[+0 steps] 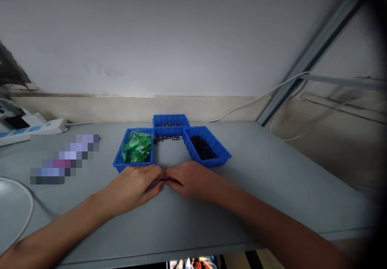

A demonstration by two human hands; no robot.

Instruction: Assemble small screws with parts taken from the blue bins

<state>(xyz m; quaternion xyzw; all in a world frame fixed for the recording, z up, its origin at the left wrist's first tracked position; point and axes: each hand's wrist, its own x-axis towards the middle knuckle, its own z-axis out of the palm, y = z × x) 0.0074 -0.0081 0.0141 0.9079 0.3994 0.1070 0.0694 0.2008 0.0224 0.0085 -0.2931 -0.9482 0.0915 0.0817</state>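
Note:
My left hand point(142, 182) and my right hand point(190, 180) meet over the table in front of the bins, fingertips nearly touching. Both are pinched closed on one thin, dark, stick-like piece point(163, 179), mostly hidden by the fingers. Just beyond my left hand is a blue bin point(133, 165) of green pieces in clear plastic point(137, 146). Past my right hand lies another blue bin point(223, 156), filled with thin black pieces point(202, 147). A third blue bin point(168, 131) at the back contains small metallic parts point(169, 124).
Several loose small metal parts point(166, 139) lie before the back bin. A white power strip point(45, 128), a blurred-out item point(66, 158) and a white cable point(32, 204) are at left. A metal frame post point(290, 79) rises at right; a screen point(193, 263) shows below the table edge.

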